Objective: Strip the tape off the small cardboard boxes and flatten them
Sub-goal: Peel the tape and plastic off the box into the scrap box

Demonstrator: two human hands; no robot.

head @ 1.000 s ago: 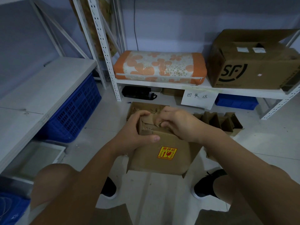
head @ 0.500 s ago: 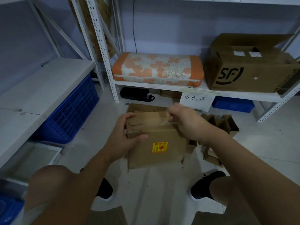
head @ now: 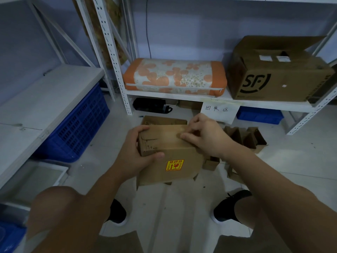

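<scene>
The box is held up in the air in front of the person, above the floor and between the 2 shoes. The left hand wraps round the box's left end, fingers curled over the top edge and thumb pressed flat on the front face. The right hand sits on the top right corner with its fingers bent close together, as if nipping the end of a strip of tape. I cannot tell if the tape is really caught. The tape looks like a thin, shiny, see-through band that runs along the top from left to right, so it lies to the left of the right hand. I think the pull should go along that line, while the left hand keeps the box from sliding. The box is brown card, dull and a bit rough, with torn marks near the left end and a yellow sticker on the front. It is wider than it is tall. More card bits lie on the floor to the right.
</scene>
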